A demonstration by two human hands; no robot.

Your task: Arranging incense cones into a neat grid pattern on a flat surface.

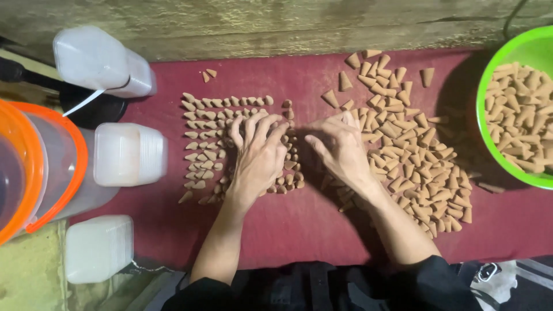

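Small tan cones lie on a dark red cloth [299, 224]. On the left they stand in neat rows [201, 138]. My left hand [259, 155] rests flat on the right part of these rows, fingers spread, covering several cones. My right hand [340, 147] lies palm down at the left edge of a loose pile of cones [420, 161], fingers pointing toward the left hand. Whether either hand pinches a cone is hidden beneath the fingers.
A green bowl [489, 86] full of cones stands at the right edge. Stacks of clear plastic lids and tubs [127, 152] and an orange-rimmed container [69, 150] sit at the left. A weathered wooden wall [276, 23] runs along the back.
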